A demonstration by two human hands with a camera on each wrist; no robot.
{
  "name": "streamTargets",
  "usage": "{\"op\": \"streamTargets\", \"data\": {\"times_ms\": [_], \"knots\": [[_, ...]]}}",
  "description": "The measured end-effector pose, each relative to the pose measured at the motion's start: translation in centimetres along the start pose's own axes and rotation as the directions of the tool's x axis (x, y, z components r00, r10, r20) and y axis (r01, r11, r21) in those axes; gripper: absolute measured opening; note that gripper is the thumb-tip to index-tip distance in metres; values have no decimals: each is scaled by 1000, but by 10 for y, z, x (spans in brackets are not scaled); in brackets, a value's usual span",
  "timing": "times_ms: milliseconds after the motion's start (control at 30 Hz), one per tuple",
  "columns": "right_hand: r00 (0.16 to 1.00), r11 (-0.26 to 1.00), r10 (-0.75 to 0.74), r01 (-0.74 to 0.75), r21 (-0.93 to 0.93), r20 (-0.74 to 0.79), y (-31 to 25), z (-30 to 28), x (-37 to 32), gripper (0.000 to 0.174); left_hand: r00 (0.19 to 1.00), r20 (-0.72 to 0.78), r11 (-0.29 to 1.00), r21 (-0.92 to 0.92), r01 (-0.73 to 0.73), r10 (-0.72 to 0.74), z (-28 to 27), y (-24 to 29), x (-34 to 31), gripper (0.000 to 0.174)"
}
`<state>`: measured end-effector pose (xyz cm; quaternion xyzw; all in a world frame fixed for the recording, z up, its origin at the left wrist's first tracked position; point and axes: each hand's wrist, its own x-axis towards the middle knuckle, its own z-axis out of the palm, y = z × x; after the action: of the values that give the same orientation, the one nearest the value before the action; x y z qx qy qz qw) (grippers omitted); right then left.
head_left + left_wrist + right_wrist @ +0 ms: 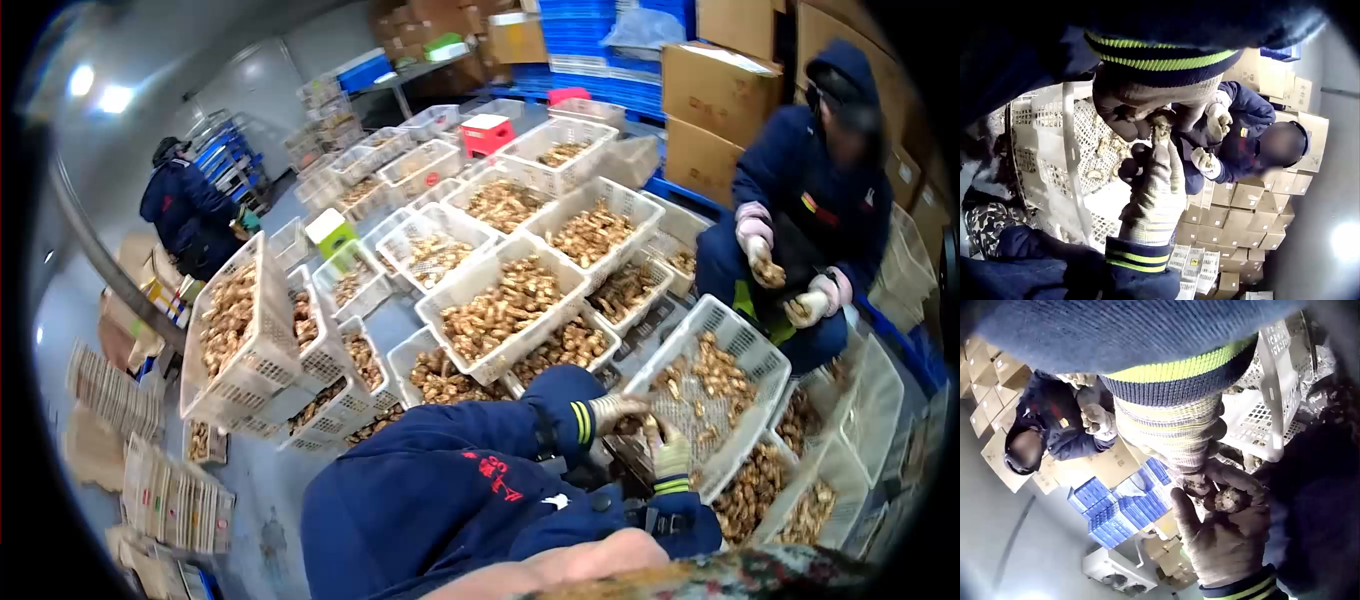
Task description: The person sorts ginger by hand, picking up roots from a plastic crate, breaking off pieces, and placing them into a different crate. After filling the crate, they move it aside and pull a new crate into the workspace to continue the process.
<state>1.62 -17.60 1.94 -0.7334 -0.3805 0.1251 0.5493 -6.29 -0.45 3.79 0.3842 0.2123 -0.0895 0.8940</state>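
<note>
Both my hands wear knitted work gloves and meet in front of my chest, beside a white perforated crate with loose ginger roots in it. My left hand curls round knobbly brown ginger; in the right wrist view a ginger piece with a pale, rounded end shows among its fingers. My right hand pinches a ginger piece where the two hands come together. Fingertips of both gloves look dark and soiled.
More crates of ginger stand ahead and left, some stacked. A person sits opposite with ginger in gloved hands; another person bends at the far left. Cardboard boxes and blue pallets line the back.
</note>
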Motion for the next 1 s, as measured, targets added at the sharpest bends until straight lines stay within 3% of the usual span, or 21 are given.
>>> {"op": "streamTargets", "data": {"times_ms": [33, 67, 133, 167, 233, 300, 333, 367, 400, 433, 500, 567, 633, 667, 700, 767, 833, 900, 933, 967, 1000], "knots": [[998, 998, 56, -56, -16, -2, -7, -6, -2, 39, 1000, 11, 1000, 4, 14, -14, 6, 5, -3, 43], [1000, 994, 19, -18, -108, 9, -6, -10, -4, 39, 999, 51, 1000, -3, -2, 2, -5, -1, 11, 43], [986, 984, 164, -164, -62, -9, -6, -12, -4, 40, 994, 103, 1000, 9, 23, -24, -22, -6, 29, 43], [943, 940, 332, -328, 90, -27, -6, -13, -2, 40, 992, 113, 998, 30, 60, -63, -25, -3, 32, 42], [979, 984, 173, -175, -15, -104, 15, -11, -3, 42, 995, 83, 996, -62, 62, -57, -14, -5, 35, 42], [920, 889, 389, -387, 245, 41, 1, -19, -4, 51, 994, 92, 997, -36, 69, -65, -11, -3, 38, 42], [980, 977, 186, -177, 120, -70, 6, -15, -1, 57, 999, 31, 997, -67, 24, -22, -5, -3, 35, 41], [989, 999, -45, 41, -30, -141, 16, -8, 2, 64, 997, 71, 998, -63, 28, -24, -1, 1, 35, 39], [993, 989, 93, -84, 120, -75, 19, -4, 4, 69, 998, 61, 998, -60, 35, -32, -3, 1, 38, 38], [997, 997, 56, -58, -43, -54, 23, -4, 7, 64, 998, 50, 998, -57, 40, -38, -4, 1, 40, 38], [989, 988, 149, -149, 34, -9, 29, -5, 7, 56, 996, 82, 997, -64, 40, -34, -7, 0, 45, 36], [991, 989, 118, -111, 93, -65, 25, -7, 7, 49, 996, 59, 994, -84, 66, -62, -3, 0, 46, 36], [976, 968, 217, -210, 135, -35, 20, -13, 7, 51, 972, 185, 983, -89, 162, -144, -4, 5, 48, 37], [978, 990, 134, -137, -11, -158, 30, -9, 7, 64, 981, 155, 984, -117, 137, -118, -2, 0, 51, 39], [962, 970, 242, -243, 6, -123, 30, -10, 6, 51, 988, 124, 984, -144, 106, -88, 0, -4, 54, 41], [965, 975, 216, -222, -26, -147, 29, -12, 6, 49, 988, 70, 985, -87, 147, -141, -4, -2, 54, 44], [943, 945, 319, -309, 108, -94, 49, -5, 3, 46, 972, 205, 984, -113, 138, -113, 3, 0, 59, 45], [942, 917, 313, -267, 295, -121, 53, 2, 4, 47, 976, 191, 983, -129, 127, -101, 4, 0, 58, 41], [925, 882, 381, -360, 304, -9, 51, -4, 5, 51, 982, 153, 989, -83, 126, -112, -1, 0, 59, 43], [963, 955, 245, -219, 198, -113, 38, -5, 9, 55, 986, 114, 991, -36, 126, -121, -2, 3, 56, 45], [970, 963, 202, -171, 209, -137, 31, -3, 10, 57, 991, 89, 995, -27, 101, -98, 0, 2, 57, 49]]}}
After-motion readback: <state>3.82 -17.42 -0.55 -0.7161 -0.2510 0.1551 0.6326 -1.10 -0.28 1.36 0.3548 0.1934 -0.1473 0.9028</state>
